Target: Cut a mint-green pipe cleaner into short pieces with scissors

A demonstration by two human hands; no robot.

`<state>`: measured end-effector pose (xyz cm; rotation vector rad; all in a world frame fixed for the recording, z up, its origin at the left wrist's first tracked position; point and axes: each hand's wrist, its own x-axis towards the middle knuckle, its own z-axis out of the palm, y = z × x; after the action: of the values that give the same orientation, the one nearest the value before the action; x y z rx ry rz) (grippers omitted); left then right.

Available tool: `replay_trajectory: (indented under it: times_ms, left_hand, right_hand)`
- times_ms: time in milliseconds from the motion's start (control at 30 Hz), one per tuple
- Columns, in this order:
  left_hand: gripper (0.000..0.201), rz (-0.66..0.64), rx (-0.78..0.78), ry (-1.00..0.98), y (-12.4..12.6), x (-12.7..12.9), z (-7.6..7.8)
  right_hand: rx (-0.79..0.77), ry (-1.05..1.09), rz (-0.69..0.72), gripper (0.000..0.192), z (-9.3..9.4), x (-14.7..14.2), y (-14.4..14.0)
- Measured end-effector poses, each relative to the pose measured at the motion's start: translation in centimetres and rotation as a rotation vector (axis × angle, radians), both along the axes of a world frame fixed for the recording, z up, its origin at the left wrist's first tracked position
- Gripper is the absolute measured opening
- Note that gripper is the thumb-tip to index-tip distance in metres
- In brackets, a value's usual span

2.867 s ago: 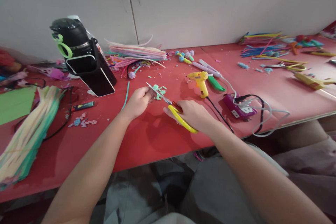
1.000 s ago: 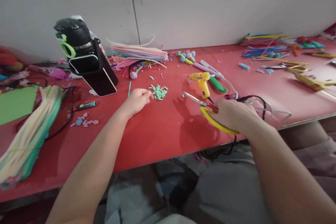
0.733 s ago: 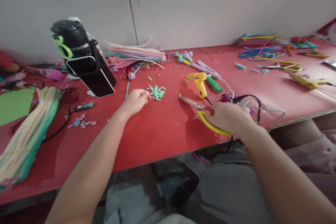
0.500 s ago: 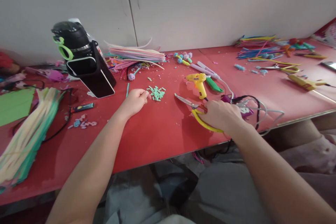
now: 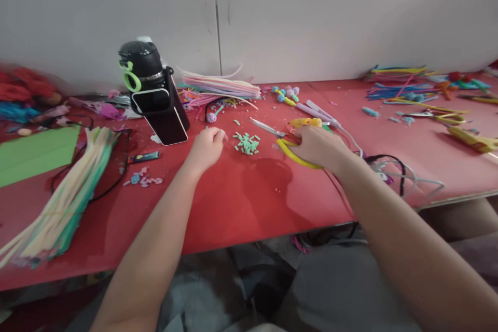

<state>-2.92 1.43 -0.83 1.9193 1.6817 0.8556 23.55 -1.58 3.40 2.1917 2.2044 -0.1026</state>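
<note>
My right hand [image 5: 318,146] grips yellow-handled scissors [image 5: 280,139], blades pointing left over the red table [image 5: 241,202]. A small pile of cut mint-green pieces [image 5: 246,142] lies between my hands. My left hand [image 5: 206,146] rests curled on the table just left of the pile, fingertips pinched together; whether it holds a piece I cannot tell. A yellow glue gun [image 5: 306,123] lies just behind my right hand, partly hidden by it.
A black bottle with a green ring stands in a black holder [image 5: 155,96] at the back left. Pastel pipe cleaners [image 5: 220,85] are stacked by the wall, another bundle [image 5: 64,202] lies at left. Cables [image 5: 392,174] trail at right. More scissors [image 5: 436,114] lie far right.
My right hand has carried the scissors back leftward and away from me, toward the green pile. My left hand stays beside the pile. The camera view has shifted.
</note>
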Motion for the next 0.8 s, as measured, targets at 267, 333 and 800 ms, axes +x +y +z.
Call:
replay_trajectory:
  times_ms: [267,333,800]
  left_hand:
    - [0.028,-0.011,0.029,0.067,-0.6,0.2,-0.1]
    - [0.027,-0.014,0.022,0.076,-0.6,0.2,-0.1]
    - [0.021,-0.104,-0.032,0.034,-0.6,0.9,-0.1]
  right_hand:
    - [-0.115,-0.011,-0.012,0.057,-1.1,-5.5,8.8]
    - [-0.129,-0.030,0.008,0.054,-1.0,-5.4,9.1]
    - [-0.003,0.075,0.076,0.049,0.0,1.0,1.5]
